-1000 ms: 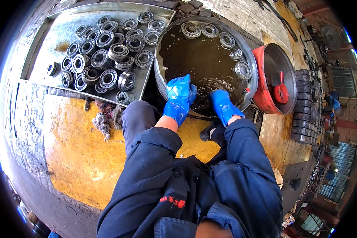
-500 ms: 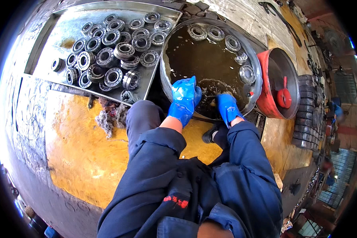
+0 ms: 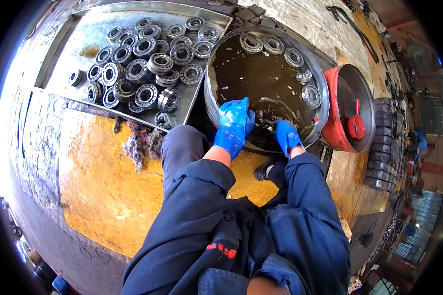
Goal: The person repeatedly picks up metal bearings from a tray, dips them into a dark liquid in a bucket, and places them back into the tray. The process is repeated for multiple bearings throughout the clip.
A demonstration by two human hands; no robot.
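Both my hands wear blue rubber gloves and reach over the near side of a round metal tub (image 3: 209, 93) of murky brown liquid. My left hand (image 3: 234, 125) is closed at the tub's near left, its fingers curled down; whatever it grips is hidden beneath the glove. To its right, my right hand (image 3: 286, 135) is closed too, with a small pale tip showing by its fingers, too small to name. Ripples and foam mark the liquid between and beyond the hands. Several bearings (image 3: 294, 57) lie along the tub's far and right rim.
Left of the tub, a metal tray (image 3: 194, 101) carries many steel roller bearings (image 3: 145, 46). A red basin (image 3: 332, 108) with a red scoop (image 3: 355, 125) inside stands on the right, beside stacked dark ring-shaped parts (image 3: 380, 142). Grey rags (image 3: 134, 150) lie by my left knee.
The whole view has shifted slightly, moving the scene down and right. My right hand has moved a little relative to the tub, and ripples differ; both hands stay closed.
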